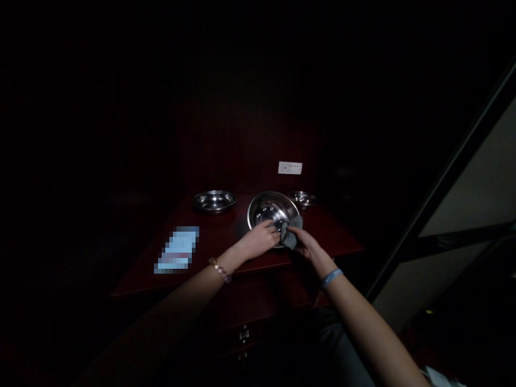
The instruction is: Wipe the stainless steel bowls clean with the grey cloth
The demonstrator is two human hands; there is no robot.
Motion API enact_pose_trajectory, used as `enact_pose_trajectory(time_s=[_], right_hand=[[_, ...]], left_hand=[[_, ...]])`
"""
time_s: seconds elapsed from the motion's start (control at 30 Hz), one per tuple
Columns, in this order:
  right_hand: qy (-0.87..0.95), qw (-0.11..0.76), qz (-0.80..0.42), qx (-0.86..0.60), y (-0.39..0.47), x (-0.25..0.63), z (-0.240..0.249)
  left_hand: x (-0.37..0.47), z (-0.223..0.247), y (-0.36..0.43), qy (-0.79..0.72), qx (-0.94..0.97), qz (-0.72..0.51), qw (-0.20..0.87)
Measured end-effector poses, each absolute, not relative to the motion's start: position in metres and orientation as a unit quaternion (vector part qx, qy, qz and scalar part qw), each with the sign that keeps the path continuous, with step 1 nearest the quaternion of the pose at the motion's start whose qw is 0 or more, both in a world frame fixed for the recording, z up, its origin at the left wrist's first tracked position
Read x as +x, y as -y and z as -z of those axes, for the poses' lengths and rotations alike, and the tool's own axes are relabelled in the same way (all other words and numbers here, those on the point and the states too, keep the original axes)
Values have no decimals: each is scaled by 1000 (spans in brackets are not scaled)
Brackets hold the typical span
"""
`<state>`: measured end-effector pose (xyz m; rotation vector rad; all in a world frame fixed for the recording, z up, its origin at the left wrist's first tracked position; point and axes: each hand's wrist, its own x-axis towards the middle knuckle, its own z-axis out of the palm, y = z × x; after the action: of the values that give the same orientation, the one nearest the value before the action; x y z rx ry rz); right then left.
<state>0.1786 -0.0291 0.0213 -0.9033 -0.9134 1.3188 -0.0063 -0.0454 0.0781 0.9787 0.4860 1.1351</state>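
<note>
A shiny steel bowl [264,207] is tilted up with its inside facing me, over the near part of a dark red table [217,236]. My left hand [260,240] is at the bowl's near left rim, its fingers bent over into the inside. A grey cloth [291,235] lies across the bowl's right rim. My right hand [308,244] pinches that cloth against the rim, thumb on top. Part of the right fingers is hidden behind the cloth and bowl. The left fingertips come close to the cloth; whether they touch it is unclear.
A wide steel dish [215,202] stands at the back left, and a smaller one [303,199] at the back right. A blurred-out light blue rectangle [177,250] lies at the left. A white socket plate [290,167] is on the back wall. Drawer handles [244,333] show below.
</note>
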Motion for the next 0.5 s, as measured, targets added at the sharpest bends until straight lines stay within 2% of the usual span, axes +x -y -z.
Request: enact_pose_trajectory(time_s=[0.07, 0.17, 0.3, 0.37, 0.4, 0.43, 0.5], right_hand=[[351, 566, -597, -447, 30, 180, -24], [335, 573, -586, -464, 32, 176, -24], [341, 633, -550, -425, 32, 168, -14], [326, 656, -542, -412, 32, 164, -9], [318, 667, -537, -407, 31, 162, -6], [313, 677, -531, -403, 31, 160, -4], [324, 694, -511, -390, 30, 155, 0]], left_hand=[[-10, -81, 48, -224, 479, -484, 697], [-15, -81, 56, -224, 563, -481, 633], [-25, -69, 66, -250, 726, -526, 367], [-28, -57, 66, -284, 750, -554, 224], [-28, -52, 64, -296, 737, -577, 189], [-27, -47, 62, -302, 712, -605, 187], [-19, -38, 56, -298, 636, -660, 266]])
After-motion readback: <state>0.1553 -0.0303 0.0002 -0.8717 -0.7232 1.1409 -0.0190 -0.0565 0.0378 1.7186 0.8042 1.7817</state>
